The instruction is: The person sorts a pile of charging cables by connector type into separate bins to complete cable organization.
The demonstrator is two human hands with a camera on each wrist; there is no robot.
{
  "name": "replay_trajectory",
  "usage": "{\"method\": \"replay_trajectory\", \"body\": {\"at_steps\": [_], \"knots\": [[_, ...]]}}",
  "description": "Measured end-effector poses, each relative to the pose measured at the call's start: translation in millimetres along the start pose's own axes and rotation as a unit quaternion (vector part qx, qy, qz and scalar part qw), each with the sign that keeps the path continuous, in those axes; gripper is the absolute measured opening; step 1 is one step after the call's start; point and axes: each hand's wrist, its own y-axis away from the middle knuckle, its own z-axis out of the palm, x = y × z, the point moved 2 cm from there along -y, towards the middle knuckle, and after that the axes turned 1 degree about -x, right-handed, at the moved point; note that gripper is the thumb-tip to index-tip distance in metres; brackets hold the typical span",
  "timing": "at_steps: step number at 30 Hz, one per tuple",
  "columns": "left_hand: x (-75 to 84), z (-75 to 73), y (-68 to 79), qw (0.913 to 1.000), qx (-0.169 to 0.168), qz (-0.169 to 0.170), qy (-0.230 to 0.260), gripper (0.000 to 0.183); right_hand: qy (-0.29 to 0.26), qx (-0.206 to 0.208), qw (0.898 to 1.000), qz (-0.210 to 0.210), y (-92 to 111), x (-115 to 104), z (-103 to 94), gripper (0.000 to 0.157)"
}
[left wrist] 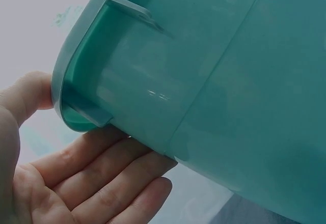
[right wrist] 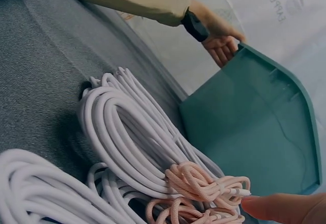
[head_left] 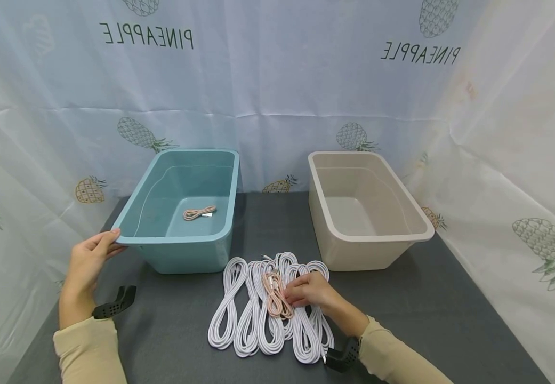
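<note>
My left hand (head_left: 91,261) holds the blue bin (head_left: 181,241) at its near left corner, thumb on the rim and fingers underneath. Inside that bin lies a small coiled pink cable (head_left: 193,214) with a white tag. In the middle of the table, several coiled white cables (head_left: 229,309) lie side by side. On top of them rest coils of pink cable (head_left: 272,293). My right hand (head_left: 308,290) pinches the pink cable at its right side. The right wrist view shows my thumb (right wrist: 277,207) against the pink cable's end (right wrist: 237,193); the other fingertips are hidden there.
A beige bin (head_left: 378,238) stands at the back right of the dark grey table (head_left: 402,320). Behind and at both sides hangs a white curtain (head_left: 277,69) with pineapple prints. A black wrist strap (head_left: 115,303) is on the left wrist, another (head_left: 343,354) on the right.
</note>
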Motion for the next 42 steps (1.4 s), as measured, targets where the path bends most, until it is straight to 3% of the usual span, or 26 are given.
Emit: {"method": "replay_trajectory", "body": {"at_steps": [15, 27, 32, 38, 42], "knots": [[0.8, 0.1, 2.0, 0.9984, -0.001, 0.016, 0.054, 0.024, 0.030, 0.040, 0.999, -0.001, -5, -1, 5.4, 0.027], [1.4, 0.8, 1.3, 0.9995, 0.003, 0.015, 0.027, 0.024, 0.078, 0.079, 0.994, 0.015, -9, -3, 14.0, 0.021], [0.9, 0.4, 0.5, 0.9994, 0.001, 0.022, 0.027, 0.025, 0.048, 0.050, 0.997, 0.019, -10, -2, 11.3, 0.020], [1.0, 1.2, 1.0, 0.9992, 0.002, 0.024, 0.031, 0.025, -0.026, 0.030, 0.999, 0.024, -7, -2, 4.6, 0.022], [1.5, 1.0, 1.7, 0.9998, 0.003, 0.017, 0.010, 0.023, -0.048, 0.013, 0.998, 0.023, -6, -5, 0.4, 0.024]]}}
